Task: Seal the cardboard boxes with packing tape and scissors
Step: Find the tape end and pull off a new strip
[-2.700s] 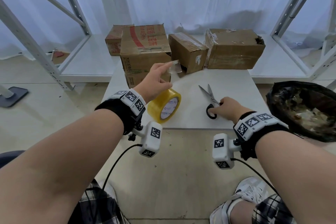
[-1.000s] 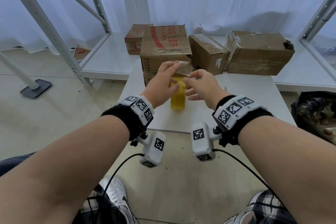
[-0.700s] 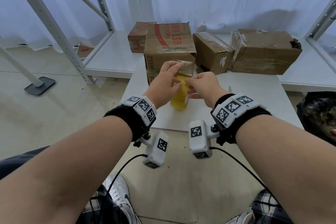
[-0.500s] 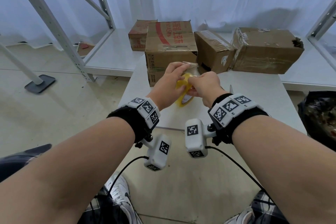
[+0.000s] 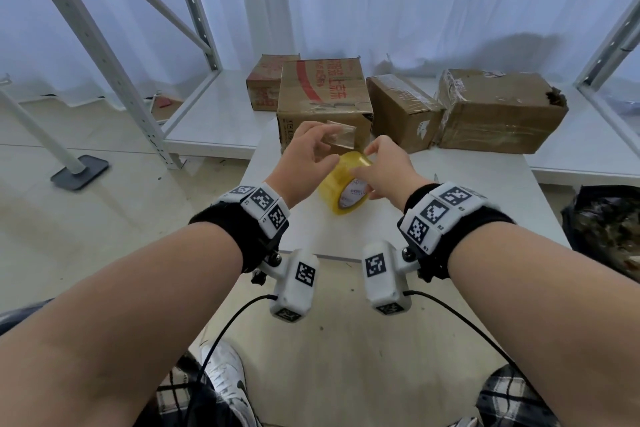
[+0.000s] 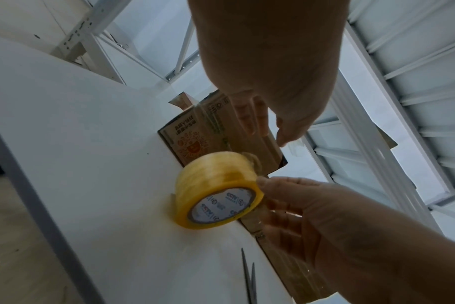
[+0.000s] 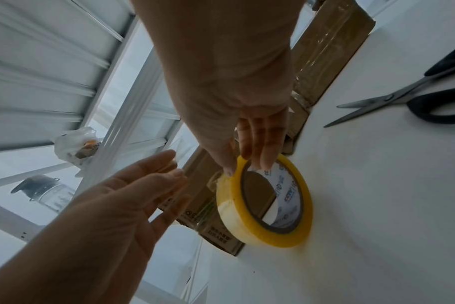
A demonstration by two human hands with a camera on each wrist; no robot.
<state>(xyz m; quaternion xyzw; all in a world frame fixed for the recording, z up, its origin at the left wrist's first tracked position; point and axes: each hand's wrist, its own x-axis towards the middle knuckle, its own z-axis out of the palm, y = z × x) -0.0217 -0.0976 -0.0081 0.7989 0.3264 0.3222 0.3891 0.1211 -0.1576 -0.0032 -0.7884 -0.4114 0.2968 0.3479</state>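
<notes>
Tape end freed, no box sealed at this moment

The left hand point(image 5: 304, 156) pinches a short clear strip point(image 5: 341, 135) of tape; the right hand point(image 5: 384, 166) steadies the yellow tape roll point(image 6: 218, 189), standing on edge on the table point(image 5: 485, 204), fingertips curled over its rim. Scissors point(image 7: 403, 98) lie untouched beside it. The nearest cardboard box point(image 5: 325, 97), worn and bearing old tape, stands just behind; taping and cutting look still to come.

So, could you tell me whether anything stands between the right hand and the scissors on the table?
Nothing visible does: the scissors lie on bare white table beside the right hand, which holds the tape roll upright.
</notes>
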